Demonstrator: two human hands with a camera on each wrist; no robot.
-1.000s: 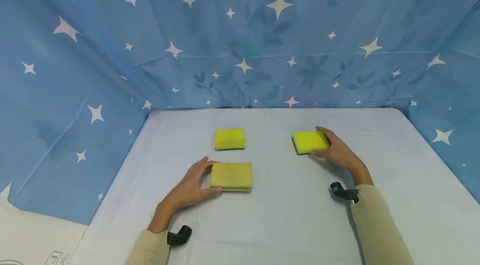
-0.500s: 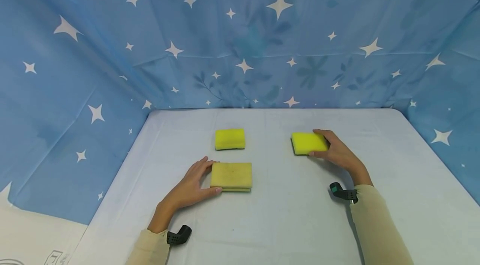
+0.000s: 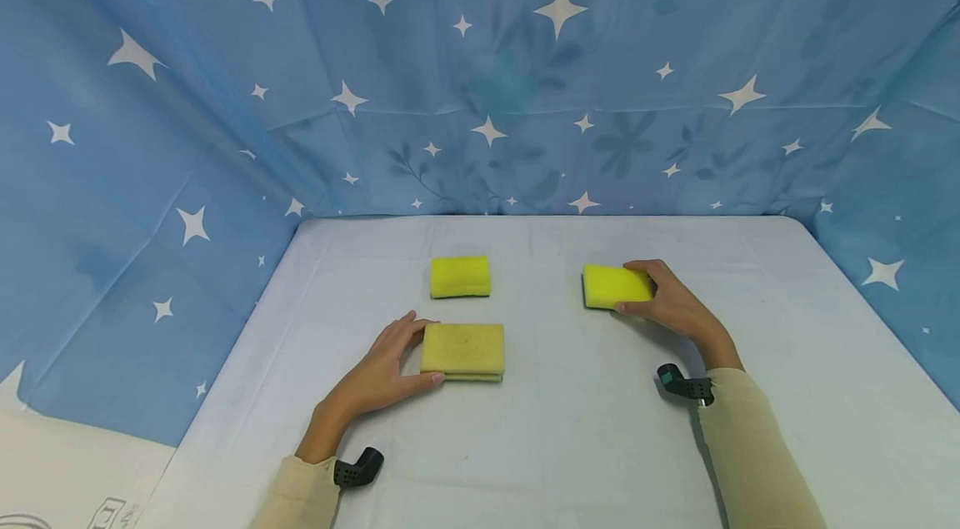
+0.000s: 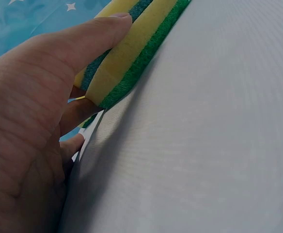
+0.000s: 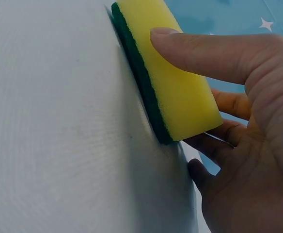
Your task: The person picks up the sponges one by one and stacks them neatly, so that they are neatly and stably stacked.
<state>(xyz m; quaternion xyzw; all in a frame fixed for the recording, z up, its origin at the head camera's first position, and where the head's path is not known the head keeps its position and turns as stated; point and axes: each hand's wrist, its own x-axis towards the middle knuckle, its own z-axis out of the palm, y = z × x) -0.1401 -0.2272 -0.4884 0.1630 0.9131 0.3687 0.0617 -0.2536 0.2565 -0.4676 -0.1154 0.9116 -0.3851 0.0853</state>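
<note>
- Toward the left edge of the table point(image 3: 540, 446), the left hand point(image 3: 382, 375) grips the left end of a stack of 2 sponges: an upper sponge point(image 3: 462, 347) on a lower sponge point(image 4: 127, 56). Its thumb lies along the near long side, touching the upper sponge; the fingers reach to the far side, so the left end sits between them. The right end sticks out past the fingertips. A gap shows between the palm and the stack.
- The stack lies left of the table's middle, its long sides roughly parallel to the far edge. The left wrist view shows the lower sponge's green layer against the table.
- Behind the stack, nearer the far edge, lies the lone sponge point(image 3: 460, 276), yellow on top and apart from both hands.
- Right of the table's middle, about as near the far edge as the lone sponge, is the right sponge point(image 3: 615, 287), yellow above dark green. Whether its underside rests fully on the table I cannot tell.
- Toward the table's right edge, the right hand point(image 3: 671, 300) holds the right sponge by its right end: thumb on the near long side, fingers at the far side. The left end is free of the fingers.
</note>
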